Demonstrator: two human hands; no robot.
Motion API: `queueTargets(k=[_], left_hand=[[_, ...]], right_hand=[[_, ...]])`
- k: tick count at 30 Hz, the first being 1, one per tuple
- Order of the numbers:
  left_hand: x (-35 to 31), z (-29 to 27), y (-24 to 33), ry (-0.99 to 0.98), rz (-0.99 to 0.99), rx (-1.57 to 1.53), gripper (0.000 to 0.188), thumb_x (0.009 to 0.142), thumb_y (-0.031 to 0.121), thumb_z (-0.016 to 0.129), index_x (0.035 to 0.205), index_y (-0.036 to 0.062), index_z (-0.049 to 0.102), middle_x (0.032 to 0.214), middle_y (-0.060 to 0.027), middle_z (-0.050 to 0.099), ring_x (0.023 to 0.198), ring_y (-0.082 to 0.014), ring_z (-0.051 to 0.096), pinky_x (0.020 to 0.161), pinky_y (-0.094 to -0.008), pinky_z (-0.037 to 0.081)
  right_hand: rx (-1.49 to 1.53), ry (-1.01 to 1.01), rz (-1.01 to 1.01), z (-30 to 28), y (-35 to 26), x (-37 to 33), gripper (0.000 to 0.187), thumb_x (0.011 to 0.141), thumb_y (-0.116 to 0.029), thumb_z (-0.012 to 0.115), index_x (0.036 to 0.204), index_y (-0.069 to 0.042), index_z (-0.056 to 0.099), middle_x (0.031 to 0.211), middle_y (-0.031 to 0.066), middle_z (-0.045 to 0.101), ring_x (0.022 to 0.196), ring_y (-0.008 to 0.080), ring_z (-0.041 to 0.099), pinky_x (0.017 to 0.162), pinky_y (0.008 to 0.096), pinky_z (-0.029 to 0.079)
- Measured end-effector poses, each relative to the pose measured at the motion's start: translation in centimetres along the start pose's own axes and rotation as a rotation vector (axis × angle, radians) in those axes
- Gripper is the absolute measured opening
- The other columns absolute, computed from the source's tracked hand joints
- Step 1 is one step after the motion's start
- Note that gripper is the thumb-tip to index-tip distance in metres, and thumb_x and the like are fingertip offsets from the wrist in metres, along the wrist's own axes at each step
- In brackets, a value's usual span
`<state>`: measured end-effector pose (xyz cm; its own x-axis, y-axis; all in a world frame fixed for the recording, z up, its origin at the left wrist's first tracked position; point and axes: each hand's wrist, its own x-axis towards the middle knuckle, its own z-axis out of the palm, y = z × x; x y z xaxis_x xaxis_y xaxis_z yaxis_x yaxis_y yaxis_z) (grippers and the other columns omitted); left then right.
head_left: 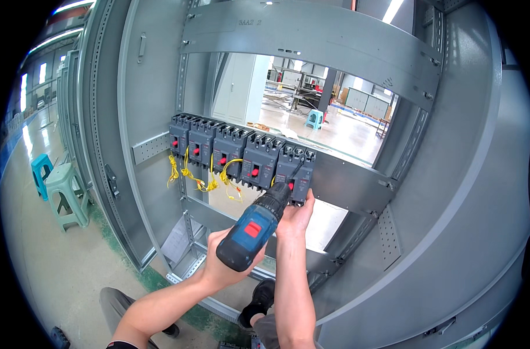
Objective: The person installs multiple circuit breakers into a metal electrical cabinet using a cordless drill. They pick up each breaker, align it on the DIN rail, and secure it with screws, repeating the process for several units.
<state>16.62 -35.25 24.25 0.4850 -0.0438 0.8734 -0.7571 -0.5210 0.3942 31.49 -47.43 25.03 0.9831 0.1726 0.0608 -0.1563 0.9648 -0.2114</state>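
Observation:
My left hand [217,264] is wrapped round the grip of a blue and black cordless drill [247,234] with a red switch on top. The drill points up and away, its long bit reaching over the front of the rightmost circuit breaker [302,175] toward its upper part. From below, my right hand [294,222] holds that breaker at its lower edge; some of its fingers are hidden behind it. Several more dark grey circuit breakers [226,152] with red toggles stand in a row to the left. Thin yellow wires [202,183] hang in coils from them.
A grey metal cabinet frame surrounds the work, with a wide upper crossbar [311,41] and a perforated side plate [388,235]. The cabinet door [105,145] stands at the left. Beyond it are a pale green stool [68,189] and a blue stool [41,168].

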Motion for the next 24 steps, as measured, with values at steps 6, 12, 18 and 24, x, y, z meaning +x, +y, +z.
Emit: queueTargets(k=[6, 12, 18, 24], left_hand=[[0.3, 0.4, 0.0, -0.007, 0.015, 0.002, 0.021, 0.073, 0.000, 0.076, 0.092, -0.0011, 0.068, 0.085, -0.0133, 0.070, 0.073, -0.0279, 0.072, 0.066, -0.0331, 0.056], [-0.9, 0.0, 0.3, -0.016, 0.046, 0.043, 0.018, 0.074, 0.000, 0.075, 0.090, -0.0005, 0.068, 0.083, -0.0116, 0.070, 0.070, -0.0269, 0.070, 0.065, -0.0330, 0.056], [-0.5, 0.0, 0.7, 0.005, 0.067, 0.043, 0.017, 0.074, 0.000, 0.075, 0.089, -0.0008, 0.068, 0.081, -0.0117, 0.069, 0.068, -0.0263, 0.069, 0.064, -0.0329, 0.055], [0.1, 0.5, 0.5, 0.024, -0.034, -0.001, 0.021, 0.073, 0.000, 0.076, 0.092, -0.0017, 0.067, 0.084, -0.0132, 0.070, 0.072, -0.0283, 0.071, 0.065, -0.0335, 0.056]], right_hand=[[0.013, -0.034, 0.014, -1.0, -0.3, 0.8, 0.053, 0.097, -0.055, 0.044, 0.127, -0.013, 0.057, 0.124, 0.0090, 0.053, 0.117, 0.0249, 0.047, 0.109, 0.0492, 0.036], [-0.004, -0.047, 0.001, -0.5, -0.1, 0.2, 0.054, 0.097, -0.055, 0.042, 0.127, -0.013, 0.057, 0.127, 0.0091, 0.051, 0.119, 0.0252, 0.045, 0.110, 0.0494, 0.034], [-0.001, -0.012, -0.005, -0.1, -0.1, 0.2, 0.052, 0.098, -0.053, 0.042, 0.125, -0.012, 0.058, 0.124, 0.0088, 0.052, 0.116, 0.0237, 0.046, 0.109, 0.0467, 0.035], [0.007, 0.009, -0.005, -0.8, -0.2, 0.8, 0.052, 0.099, -0.052, 0.039, 0.123, -0.010, 0.059, 0.124, 0.0134, 0.060, 0.112, 0.0310, 0.058, 0.097, 0.0495, 0.049]])
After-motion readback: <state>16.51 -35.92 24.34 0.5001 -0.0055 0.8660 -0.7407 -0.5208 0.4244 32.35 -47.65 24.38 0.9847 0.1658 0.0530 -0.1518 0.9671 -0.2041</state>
